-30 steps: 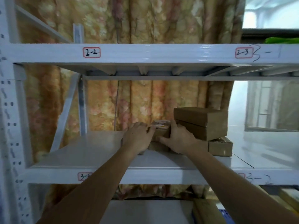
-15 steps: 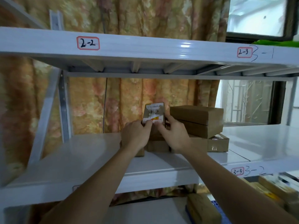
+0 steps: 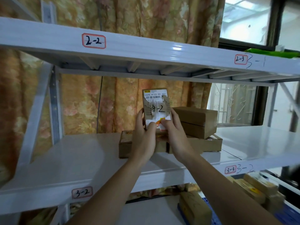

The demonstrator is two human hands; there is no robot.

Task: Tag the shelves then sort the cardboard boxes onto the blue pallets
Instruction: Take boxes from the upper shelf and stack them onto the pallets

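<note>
Small cardboard box (image 3: 156,109) is tipped upright above the middle shelf (image 3: 81,153), label side to the camera. Torn shipping label, "4-2" handwritten across it. Both hands on it: left hand (image 3: 143,135) wraps the left edge, thumb on the front face; right hand (image 3: 174,132) wraps the right edge, thumb pressing the lower label. Fingers of both curl round the box, a firm two-handed grip.

Just below and behind: flat boxes (image 3: 125,143) lying on the shelf, a stacked pair of boxes (image 3: 197,122) to the right, touching the pile. Shelf fronts already carry tags: "2-2" tag (image 3: 93,41) and "2-3" tag (image 3: 239,59) above, "3-2" tag (image 3: 82,192) and "3-3" tag (image 3: 230,170) on this level.

Judgement: tagging looks done here; this is the sort step, reading the code. The box says 4-2 but sits on level 3, so it likely belongs elsewhere. Next move calls for carrying it clear of the upper beam and down to the matching pallet; blue pallet edge (image 3: 214,215) is visible lower right with more boxes (image 3: 194,207) on it. Which pallet is 4-2, can't tell.
</note>
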